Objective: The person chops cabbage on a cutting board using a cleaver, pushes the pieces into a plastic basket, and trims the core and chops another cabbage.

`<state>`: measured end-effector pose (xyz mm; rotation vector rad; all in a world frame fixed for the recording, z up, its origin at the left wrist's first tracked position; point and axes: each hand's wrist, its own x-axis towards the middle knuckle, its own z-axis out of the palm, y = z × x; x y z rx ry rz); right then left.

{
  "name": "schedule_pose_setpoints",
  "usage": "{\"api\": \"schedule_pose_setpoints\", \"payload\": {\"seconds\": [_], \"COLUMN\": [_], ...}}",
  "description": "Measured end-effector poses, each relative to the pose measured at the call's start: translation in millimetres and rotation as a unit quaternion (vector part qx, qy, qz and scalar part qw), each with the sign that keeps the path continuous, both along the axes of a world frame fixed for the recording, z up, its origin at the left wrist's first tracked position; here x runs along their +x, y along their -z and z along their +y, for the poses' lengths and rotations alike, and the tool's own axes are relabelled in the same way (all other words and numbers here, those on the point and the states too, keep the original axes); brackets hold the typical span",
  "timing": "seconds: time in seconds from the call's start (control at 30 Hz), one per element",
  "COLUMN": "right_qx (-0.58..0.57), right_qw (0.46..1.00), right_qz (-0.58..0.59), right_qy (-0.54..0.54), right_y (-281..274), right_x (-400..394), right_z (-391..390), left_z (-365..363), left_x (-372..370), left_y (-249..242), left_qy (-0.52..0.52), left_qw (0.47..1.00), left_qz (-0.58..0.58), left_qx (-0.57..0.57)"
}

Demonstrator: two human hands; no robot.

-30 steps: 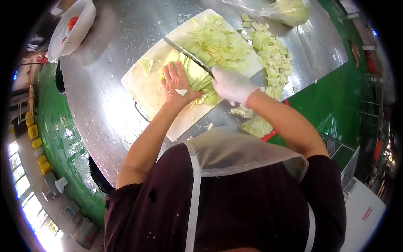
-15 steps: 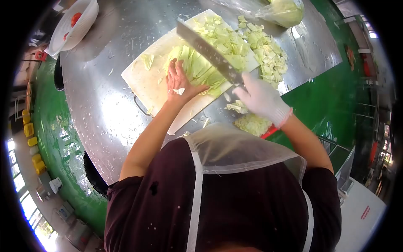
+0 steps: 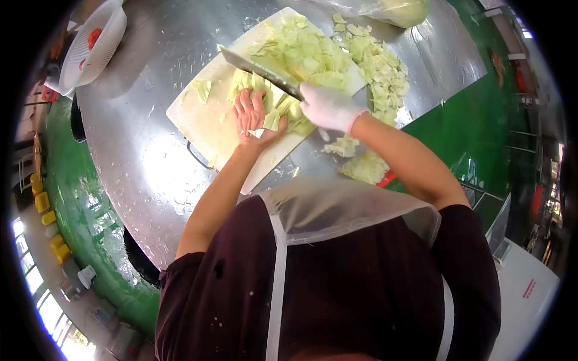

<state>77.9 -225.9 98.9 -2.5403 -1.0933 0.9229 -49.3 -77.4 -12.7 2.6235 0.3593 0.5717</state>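
Note:
My left hand (image 3: 254, 120), bare, is curved over a cut cabbage (image 3: 282, 103), thumb on the near side and fingertips on the far side, pressing it to the white cutting board (image 3: 201, 123). A whitish scrap clings near its thumb. In a white glove, my right hand (image 3: 331, 108) is closed round the handle of a large knife (image 3: 260, 72), the handle itself mostly hidden. The blade runs across the cabbage to the upper left, just beyond my left fingertips. Chopped cabbage (image 3: 301, 51) covers the board's far part.
More chopped cabbage (image 3: 382, 75) lies on the wet metal table (image 3: 138, 120), right of the board. A bagged cabbage (image 3: 404, 11) sits at the back. At the upper left stands a white colander (image 3: 107, 45) with red pieces. Shredded cabbage (image 3: 367, 167) lies near my right forearm.
My right hand has moved left with the knife, bringing the blade closer to my left hand. The left hand keeps its hold on the cabbage. The view has shifted slightly.

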Motion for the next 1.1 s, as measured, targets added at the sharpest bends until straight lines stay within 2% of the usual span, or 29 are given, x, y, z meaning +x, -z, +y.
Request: {"api": "schedule_pose_setpoints", "payload": {"seconds": [0.03, 0.13, 0.17, 0.3, 0.37, 0.47, 0.57, 0.7, 0.8, 0.87, 1.0, 1.1], "right_qx": [0.027, 0.081, 0.078, 0.010, -0.035, -0.006, -0.006, 0.015, -0.027, -0.006, -0.029, -0.036], "right_qw": [0.999, 0.984, 0.991, 0.998, 0.998, 0.998, 0.995, 0.992, 0.996, 0.999, 1.000, 0.997], "right_qz": [-0.027, 0.098, 0.034, -0.038, -0.032, -0.010, 0.003, 0.001, -0.020, -0.016, 0.000, 0.042], "right_qy": [-0.005, 0.128, 0.104, 0.054, 0.041, 0.065, 0.101, 0.128, 0.081, 0.045, 0.011, 0.044], "right_y": [4, -21, -34, -75, -68, -7, -3, -21, -63, -64, -39, -17], "right_x": [-2, -3, -3, -26, -40, -50, -48, -49, -54, -54, -45, -45], "right_z": [-4, -15, -22, -65, -83, -86, -73, -77, -72, -68, -47, -13], "left_z": [-1, 2, 2, 3, 2, 2, 0, 4, 5, 6, 4, 2], "left_x": [-1, -4, -7, -8, -5, -8, -7, -9, -9, -8, -7, -7], "left_y": [-3, 4, 5, 6, 8, 10, 4, 4, 16, 19, 12, 12], "left_qy": [-0.004, 0.012, 0.016, 0.025, 0.024, 0.037, 0.028, 0.038, 0.009, 0.016, 0.007, 0.017], "left_qw": [1.000, 0.999, 0.997, 0.996, 0.997, 0.998, 1.000, 0.996, 0.989, 0.989, 0.996, 0.996], "left_qz": [0.010, -0.040, -0.060, -0.074, -0.066, -0.042, -0.012, -0.069, -0.109, -0.094, -0.037, -0.042], "left_qx": [-0.013, -0.035, -0.041, -0.029, -0.012, -0.005, 0.010, -0.041, -0.097, -0.114, -0.079, -0.077]}}
